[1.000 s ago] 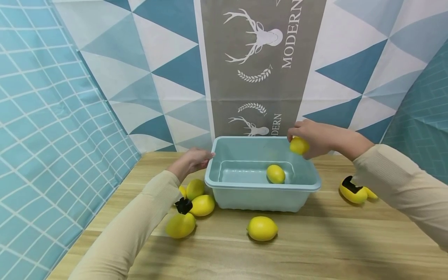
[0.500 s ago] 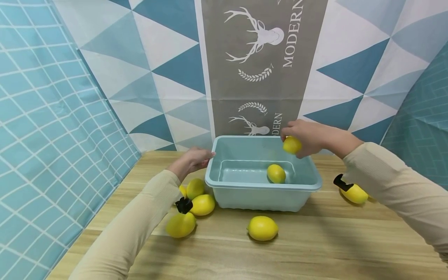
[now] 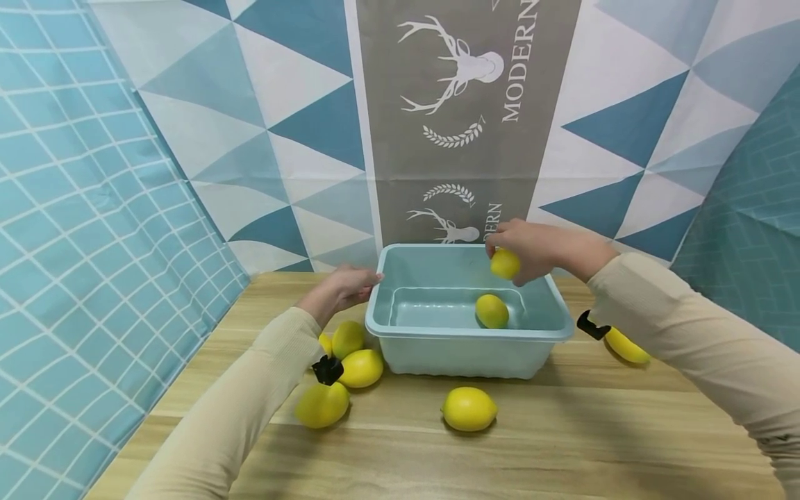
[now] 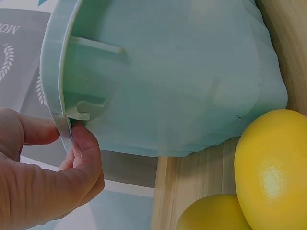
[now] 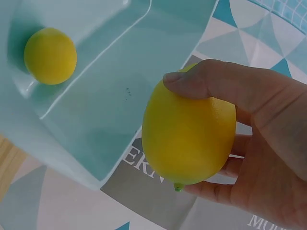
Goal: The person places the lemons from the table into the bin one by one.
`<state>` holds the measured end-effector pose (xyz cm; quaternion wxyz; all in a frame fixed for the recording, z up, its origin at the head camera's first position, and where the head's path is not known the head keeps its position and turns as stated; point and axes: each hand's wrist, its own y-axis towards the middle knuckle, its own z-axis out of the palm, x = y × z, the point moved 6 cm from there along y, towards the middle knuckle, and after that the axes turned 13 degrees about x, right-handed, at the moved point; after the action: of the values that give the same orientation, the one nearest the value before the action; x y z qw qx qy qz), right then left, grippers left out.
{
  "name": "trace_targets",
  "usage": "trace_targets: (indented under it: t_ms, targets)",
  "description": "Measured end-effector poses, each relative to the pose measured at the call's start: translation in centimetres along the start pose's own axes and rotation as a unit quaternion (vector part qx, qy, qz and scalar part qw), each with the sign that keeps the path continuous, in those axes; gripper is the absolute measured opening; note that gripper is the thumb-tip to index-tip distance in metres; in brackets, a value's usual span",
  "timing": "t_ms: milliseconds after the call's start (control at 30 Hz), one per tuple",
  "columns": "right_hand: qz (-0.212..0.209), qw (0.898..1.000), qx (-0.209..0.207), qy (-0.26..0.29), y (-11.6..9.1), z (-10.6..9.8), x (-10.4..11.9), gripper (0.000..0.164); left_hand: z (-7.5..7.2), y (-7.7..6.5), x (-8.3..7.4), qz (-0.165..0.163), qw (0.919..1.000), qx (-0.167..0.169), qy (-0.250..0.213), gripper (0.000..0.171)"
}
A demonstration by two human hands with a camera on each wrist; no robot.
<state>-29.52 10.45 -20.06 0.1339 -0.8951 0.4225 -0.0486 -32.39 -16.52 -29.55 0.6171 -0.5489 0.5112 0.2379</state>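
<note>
A light blue plastic basin [image 3: 456, 354] stands on the wooden table, with one lemon [image 3: 492, 311] lying inside toward its right end. My left hand [image 3: 344, 286] pinches the basin's left rim between thumb and fingers, which the left wrist view shows up close. Over the back right part of the basin, my right hand [image 3: 531, 251] grips a second lemon [image 5: 189, 132], its thumb across the top and its fingers behind. That held lemon hangs above the rim's height, apart from the lemon in the basin.
Several lemons [image 3: 362, 368] cluster left of the basin, partly behind the left sleeve. One lemon [image 3: 469, 409] lies in front of the basin. Another lemon [image 3: 627, 346] lies to the right, partly behind the right wrist strap. A patterned cloth [image 3: 456, 160] hangs close behind the basin.
My right hand has moved left with the lemon, from the basin's right rim to farther over its inside. My left hand has stayed on the rim.
</note>
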Motion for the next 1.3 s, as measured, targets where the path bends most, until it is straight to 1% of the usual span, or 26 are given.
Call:
trace_targets:
  t_ms: [300, 433, 567, 800, 967, 1067, 1300]
  targets:
    - [0.001, 1.000, 0.011, 0.014, 1.3, 0.4, 0.0, 0.042, -0.1, 0.0, 0.1, 0.002, 1.0000, -0.001, 0.004, 0.046]
    - [0.001, 1.000, 0.024, 0.012, 2.3, 0.8, 0.1, 0.043, -0.3, -0.1, 0.5, -0.001, 1.0000, -0.001, 0.006, 0.046]
    - [0.003, 0.999, 0.038, 0.011, 2.9, 1.0, -0.1, 0.047, -0.2, 0.1, 0.5, -0.005, 1.0000, -0.001, 0.004, 0.046]
    - [0.008, 0.998, 0.056, 0.030, 3.6, 1.5, -0.5, 0.047, -0.3, 0.2, 0.2, -0.009, 0.9999, -0.006, 0.013, 0.046]
    - [0.028, 0.996, 0.072, 0.053, 3.9, 1.9, -0.9, 0.047, -0.4, 0.0, 0.1, -0.013, 0.9998, -0.007, 0.016, 0.047]
    - [0.033, 0.995, 0.076, 0.060, 4.1, 2.2, -1.2, 0.046, -0.5, -0.1, 0.2, -0.016, 0.9996, -0.010, 0.019, 0.047]
    - [0.028, 0.994, 0.081, 0.061, 4.3, 2.6, -1.7, 0.043, -0.4, 0.1, 0.1, -0.017, 0.9996, -0.010, 0.019, 0.047]
